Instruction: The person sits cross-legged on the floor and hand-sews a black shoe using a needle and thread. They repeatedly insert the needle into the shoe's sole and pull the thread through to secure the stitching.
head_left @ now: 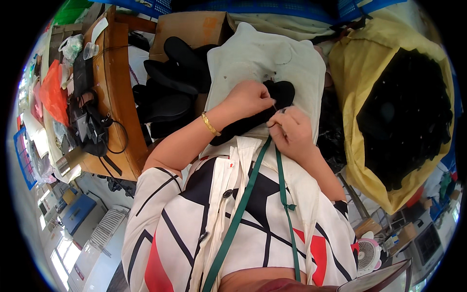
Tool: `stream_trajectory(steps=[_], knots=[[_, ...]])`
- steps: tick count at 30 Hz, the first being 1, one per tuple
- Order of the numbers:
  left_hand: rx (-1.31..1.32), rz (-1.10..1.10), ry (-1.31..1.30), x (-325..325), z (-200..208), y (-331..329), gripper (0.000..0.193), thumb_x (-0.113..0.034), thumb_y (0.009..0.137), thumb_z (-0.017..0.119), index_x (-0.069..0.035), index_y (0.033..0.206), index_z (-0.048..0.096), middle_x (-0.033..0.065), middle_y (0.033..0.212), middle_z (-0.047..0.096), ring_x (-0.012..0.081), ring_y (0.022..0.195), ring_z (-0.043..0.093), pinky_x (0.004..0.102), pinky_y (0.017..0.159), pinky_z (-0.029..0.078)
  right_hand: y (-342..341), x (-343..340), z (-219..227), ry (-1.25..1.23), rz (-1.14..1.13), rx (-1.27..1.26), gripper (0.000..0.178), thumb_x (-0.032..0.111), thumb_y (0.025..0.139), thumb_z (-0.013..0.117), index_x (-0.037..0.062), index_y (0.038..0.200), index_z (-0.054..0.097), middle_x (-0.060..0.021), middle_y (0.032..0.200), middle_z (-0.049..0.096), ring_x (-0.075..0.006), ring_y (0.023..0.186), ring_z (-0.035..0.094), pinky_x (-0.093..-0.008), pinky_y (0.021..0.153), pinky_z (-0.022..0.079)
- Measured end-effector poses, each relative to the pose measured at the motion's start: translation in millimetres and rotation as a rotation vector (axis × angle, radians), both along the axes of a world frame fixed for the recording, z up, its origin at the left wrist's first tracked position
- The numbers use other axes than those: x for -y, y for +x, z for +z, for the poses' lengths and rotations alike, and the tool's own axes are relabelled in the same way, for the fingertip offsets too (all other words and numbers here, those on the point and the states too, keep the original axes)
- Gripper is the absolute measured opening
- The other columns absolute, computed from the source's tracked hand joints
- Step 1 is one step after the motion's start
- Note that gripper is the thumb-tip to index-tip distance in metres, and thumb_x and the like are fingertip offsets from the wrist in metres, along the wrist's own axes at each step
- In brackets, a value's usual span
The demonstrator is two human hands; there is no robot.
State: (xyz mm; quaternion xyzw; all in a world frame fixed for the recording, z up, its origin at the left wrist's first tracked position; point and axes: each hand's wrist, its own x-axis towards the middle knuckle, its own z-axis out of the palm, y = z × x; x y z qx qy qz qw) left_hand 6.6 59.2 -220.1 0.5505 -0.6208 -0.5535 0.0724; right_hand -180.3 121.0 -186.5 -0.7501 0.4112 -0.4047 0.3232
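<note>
My left hand point(249, 100) is closed in a pinch near the middle of the view, with a gold bracelet on its wrist. Just to its right, my right hand point(292, 127) is pinched too, with a dark ring-like band on one finger. The fingertips nearly meet, and a thin line seems to run between them; what they hold is too small to name. Beneath both hands lies a black, slipper-shaped piece point(283, 92), partly hidden by them. It rests on a white cloth-covered cushion point(301, 63).
Several black slippers point(170, 73) are heaped at the left before a cardboard box point(194, 29). A wooden table point(116, 87) stands beyond, bearing bags and cables. At right, a yellow sack point(352, 92) holds many black pieces. Green cord point(238, 214) hangs down my front.
</note>
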Motion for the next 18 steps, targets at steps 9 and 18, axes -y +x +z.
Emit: stream_trajectory(steps=[9, 18], knots=[[-0.568, 0.471, 0.619, -4, -14, 25, 0.014, -0.020, 0.093, 0.066, -0.006, 0.093, 0.065, 0.0018, 0.075, 0.067, 0.0052, 0.057, 0.051, 0.0188, 0.051, 0.039, -42, 5, 10, 0.886, -0.041, 0.110, 0.014, 0.005, 0.093, 0.059, 0.0009, 0.105, 0.065, -0.0080, 0.086, 0.067, -0.0138, 0.077, 0.065, -0.0242, 0.072, 0.050], [-0.142, 0.023, -0.063, -7, 3, 27, 0.012, -0.014, 0.092, 0.065, -0.002, 0.089, 0.062, -0.0022, 0.073, 0.061, 0.0060, 0.068, 0.053, 0.0228, 0.061, 0.043, 6, 48, -23, 0.125, -0.030, -0.458, 0.007, 0.009, 0.083, 0.065, 0.0099, 0.090, 0.064, -0.0071, 0.081, 0.060, -0.0284, 0.079, 0.061, -0.0393, 0.063, 0.050]])
